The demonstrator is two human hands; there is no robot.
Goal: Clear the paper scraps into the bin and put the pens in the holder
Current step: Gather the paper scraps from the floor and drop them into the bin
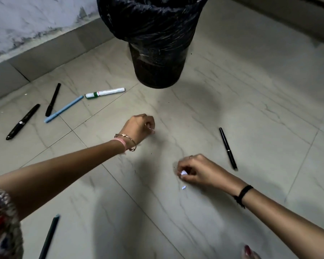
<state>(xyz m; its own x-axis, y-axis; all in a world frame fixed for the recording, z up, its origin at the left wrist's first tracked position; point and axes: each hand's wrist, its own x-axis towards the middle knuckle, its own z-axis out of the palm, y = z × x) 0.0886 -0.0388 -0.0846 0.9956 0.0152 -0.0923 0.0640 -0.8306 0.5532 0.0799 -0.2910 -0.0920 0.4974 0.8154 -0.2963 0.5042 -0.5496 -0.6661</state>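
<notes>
Nearby, lined bin (157, 53), contents unseen, right-hand fingers (183, 168) pinching scrap (183, 173), left hand (138, 126) curled closed.

1. The bin (157, 53) stands on the floor (251, 109) at your twelve o'clock.
2. Four pens lie at ten o'clock, near the wall (26, 25); the marker (105, 93) lies nearest the bin.
3. One pen (228, 148) lies at two o'clock of your right hand (196, 171).
4. A paper scrap (183, 187) lies just below that hand.
5. Another pen (49, 237) lies at seven o'clock, under your left forearm.
</notes>
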